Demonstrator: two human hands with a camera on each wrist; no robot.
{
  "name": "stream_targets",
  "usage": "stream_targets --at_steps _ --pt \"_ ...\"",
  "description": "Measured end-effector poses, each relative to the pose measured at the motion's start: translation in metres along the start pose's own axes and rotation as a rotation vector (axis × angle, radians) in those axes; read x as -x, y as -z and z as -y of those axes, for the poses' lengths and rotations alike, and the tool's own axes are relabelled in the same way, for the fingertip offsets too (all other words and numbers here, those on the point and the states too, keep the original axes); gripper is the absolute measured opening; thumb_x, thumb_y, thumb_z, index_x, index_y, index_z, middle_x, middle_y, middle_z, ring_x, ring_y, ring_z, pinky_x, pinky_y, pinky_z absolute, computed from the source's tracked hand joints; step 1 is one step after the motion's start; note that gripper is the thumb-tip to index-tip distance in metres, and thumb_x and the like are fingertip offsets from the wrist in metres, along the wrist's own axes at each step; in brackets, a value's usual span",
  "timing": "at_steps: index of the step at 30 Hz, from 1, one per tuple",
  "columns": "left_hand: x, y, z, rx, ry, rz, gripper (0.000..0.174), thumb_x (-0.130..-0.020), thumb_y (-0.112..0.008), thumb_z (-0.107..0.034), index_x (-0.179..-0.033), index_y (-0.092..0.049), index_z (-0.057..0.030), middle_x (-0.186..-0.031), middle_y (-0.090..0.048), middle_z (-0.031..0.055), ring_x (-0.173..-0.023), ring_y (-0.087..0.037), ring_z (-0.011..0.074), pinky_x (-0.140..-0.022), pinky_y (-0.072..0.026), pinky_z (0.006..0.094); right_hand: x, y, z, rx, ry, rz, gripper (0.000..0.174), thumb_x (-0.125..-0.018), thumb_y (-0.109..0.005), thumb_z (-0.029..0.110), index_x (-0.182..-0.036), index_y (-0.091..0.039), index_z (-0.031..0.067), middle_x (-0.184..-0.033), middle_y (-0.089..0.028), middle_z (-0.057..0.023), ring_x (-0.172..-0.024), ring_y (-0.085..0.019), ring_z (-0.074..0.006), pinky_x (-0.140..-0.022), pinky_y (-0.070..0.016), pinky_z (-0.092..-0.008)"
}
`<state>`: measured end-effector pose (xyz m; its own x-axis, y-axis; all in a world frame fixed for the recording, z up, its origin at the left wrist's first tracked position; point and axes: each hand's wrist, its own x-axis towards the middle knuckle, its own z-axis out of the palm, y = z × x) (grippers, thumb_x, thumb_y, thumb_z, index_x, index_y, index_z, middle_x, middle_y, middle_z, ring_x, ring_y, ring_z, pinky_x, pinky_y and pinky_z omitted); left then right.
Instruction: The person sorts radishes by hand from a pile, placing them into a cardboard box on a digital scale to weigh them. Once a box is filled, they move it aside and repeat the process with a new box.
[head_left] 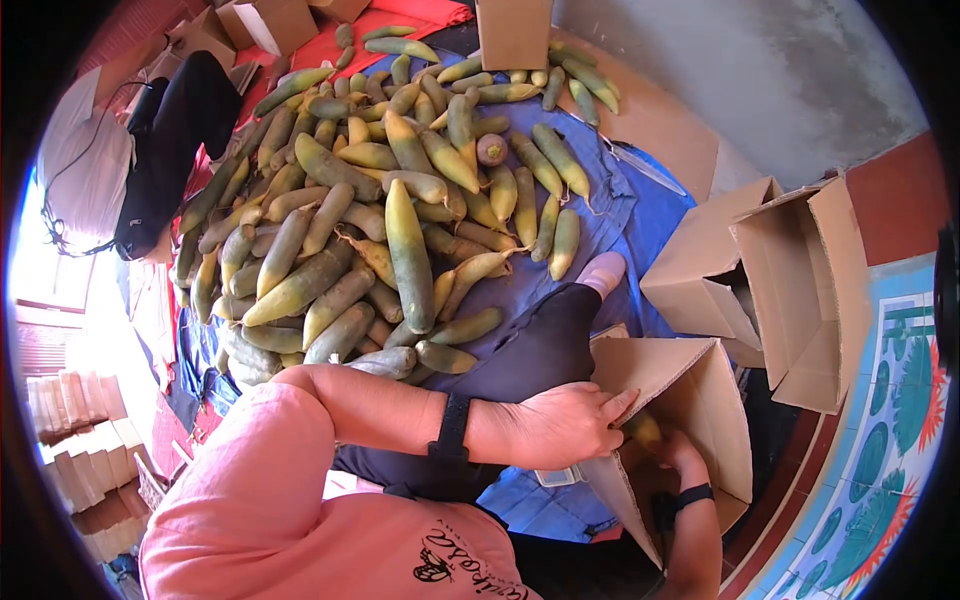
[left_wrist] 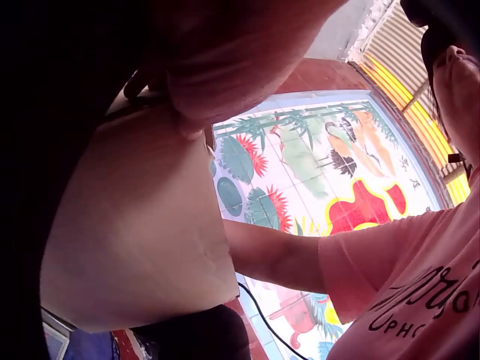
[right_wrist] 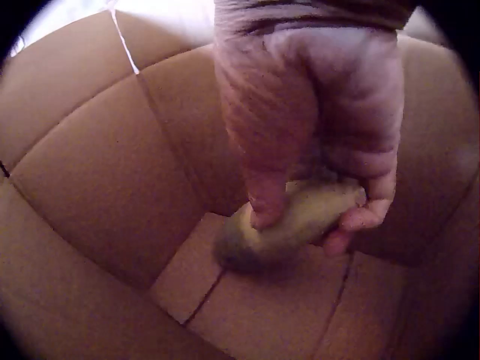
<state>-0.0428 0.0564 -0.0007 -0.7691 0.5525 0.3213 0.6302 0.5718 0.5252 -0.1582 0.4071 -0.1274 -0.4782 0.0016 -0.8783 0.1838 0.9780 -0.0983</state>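
An open cardboard box [head_left: 722, 400] stands tilted beside the person's leg. The left hand [head_left: 570, 425] grips its near edge; in the left wrist view that hand [left_wrist: 236, 71] is dark and partly cut off above the box's side panel [left_wrist: 150, 217]. Inside the box, the right hand [head_left: 684, 455] holds a green radish [head_left: 645, 432]. The right wrist view shows this hand [right_wrist: 315, 127] with thumb and fingers around the radish [right_wrist: 300, 217], low over the box bottom [right_wrist: 262, 307].
A large pile of green radishes [head_left: 405, 160] lies on blue and red sheets behind the leg [head_left: 530, 345]. Two more open boxes [head_left: 705, 260] [head_left: 800, 290] stand at right, near a tiled picture [head_left: 880, 460]. Another box [head_left: 513, 35] stands behind the pile.
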Motion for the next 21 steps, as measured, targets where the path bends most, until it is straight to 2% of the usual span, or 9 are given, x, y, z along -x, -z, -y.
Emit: stream_targets --at_steps 1,4,7,10,12,15,17,19,21 --pt "0.000 0.000 0.000 -0.034 -0.026 -0.024 0.016 -0.077 -0.058 -0.020 -0.080 -0.058 -0.0051 -0.122 -0.046 0.0300 -0.079 -0.059 0.0265 -0.074 -0.0467 0.0351 0.003 0.001 -0.004 0.003 -0.004 0.005 0.039 -0.082 -0.062 0.018 -0.117 -0.052 0.0042 -0.088 -0.062 -0.0083 -0.062 -0.057 -0.0152 -0.051 -0.0485 -0.0301" --pt "0.000 -0.002 -0.001 -0.040 -0.011 -0.039 0.016 -0.077 -0.058 -0.021 -0.082 -0.059 -0.0055 -0.122 -0.047 0.0285 -0.078 -0.059 0.0252 -0.073 -0.0464 0.0343 0.032 0.011 0.000 -0.079 -0.014 -0.009 0.039 -0.084 -0.058 0.016 -0.121 -0.050 0.0035 -0.091 -0.062 -0.0085 -0.066 -0.059 -0.0151 -0.052 -0.0483 -0.0283" --pt "0.002 -0.005 -0.002 -0.083 -0.006 -0.035 0.017 -0.078 -0.058 -0.023 -0.082 -0.060 -0.0070 -0.121 -0.048 0.0265 -0.078 -0.059 0.0241 -0.073 -0.0459 0.0335 0.082 0.020 0.027 -0.047 0.084 -0.180 0.034 -0.085 -0.056 0.016 -0.116 -0.054 0.0018 -0.089 -0.063 -0.0129 -0.072 -0.061 -0.0204 -0.056 -0.0509 -0.0306" --pt "0.004 -0.010 -0.002 -0.093 0.002 -0.007 0.018 -0.079 -0.057 -0.026 -0.083 -0.060 -0.0085 -0.120 -0.049 0.0244 -0.079 -0.059 0.0234 -0.073 -0.0454 0.0332 0.139 0.018 0.054 -0.178 0.296 -0.234 0.032 -0.086 -0.055 0.017 -0.114 -0.055 0.0009 -0.089 -0.063 -0.0128 -0.077 -0.061 -0.0202 -0.062 -0.0507 -0.0309" --pt "0.004 -0.008 -0.004 -0.090 0.018 -0.002 0.019 -0.080 -0.057 -0.028 -0.084 -0.060 -0.0089 -0.120 -0.050 0.0241 -0.079 -0.059 0.0232 -0.073 -0.0453 0.0336 0.169 0.008 0.058 -0.155 0.559 -0.388 0.030 -0.087 -0.054 0.016 -0.113 -0.055 -0.0001 -0.091 -0.062 -0.0140 -0.080 -0.060 -0.0210 -0.070 -0.0488 -0.0315" --pt "0.002 -0.008 -0.006 -0.080 0.036 0.008 0.021 -0.081 -0.056 -0.029 -0.087 -0.061 -0.0093 -0.120 -0.050 0.0225 -0.082 -0.059 0.0243 -0.075 -0.0454 0.0344 0.226 -0.021 0.084 -0.205 0.599 -0.460 0.028 -0.085 -0.053 0.012 -0.110 -0.055 -0.0012 -0.093 -0.060 -0.0152 -0.082 -0.059 -0.0229 -0.074 -0.0466 -0.0318" --pt "0.006 -0.008 -0.008 -0.079 0.052 0.016 0.022 -0.082 -0.055 -0.029 -0.090 -0.061 -0.0092 -0.120 -0.050 0.0213 -0.084 -0.060 0.0254 -0.076 -0.0455 0.0348 0.243 -0.040 0.082 -0.068 0.633 -0.528 0.027 -0.084 -0.053 0.007 -0.109 -0.054 -0.0022 -0.096 -0.058 -0.0159 -0.081 -0.058 -0.0254 -0.072 -0.0468 -0.0327" --pt "0.010 -0.007 -0.008 0.050 0.035 -0.218 0.023 -0.080 -0.059 -0.021 -0.099 -0.061 -0.0085 -0.121 -0.051 0.0184 -0.094 -0.058 0.0295 -0.082 -0.0453 0.0369 0.254 -0.058 0.069 -0.093 0.602 -0.544 0.029 -0.083 -0.052 0.007 -0.110 -0.054 -0.0032 -0.097 -0.057 -0.0155 -0.089 -0.057 -0.0239 -0.077 -0.0450 -0.0333" --pt "0.022 0.011 -0.002 0.227 -0.010 -0.447 0.031 -0.075 -0.063 -0.010 -0.106 -0.059 -0.0074 -0.119 -0.051 0.0157 -0.102 -0.055 0.0325 -0.086 -0.0448 0.0394 0.263 -0.075 0.051 -0.112 0.606 -0.784 0.029 -0.083 -0.052 0.007 -0.111 -0.054 -0.0031 -0.097 -0.057 -0.0157 -0.089 -0.057 -0.0253 -0.078 -0.0448 -0.0324"
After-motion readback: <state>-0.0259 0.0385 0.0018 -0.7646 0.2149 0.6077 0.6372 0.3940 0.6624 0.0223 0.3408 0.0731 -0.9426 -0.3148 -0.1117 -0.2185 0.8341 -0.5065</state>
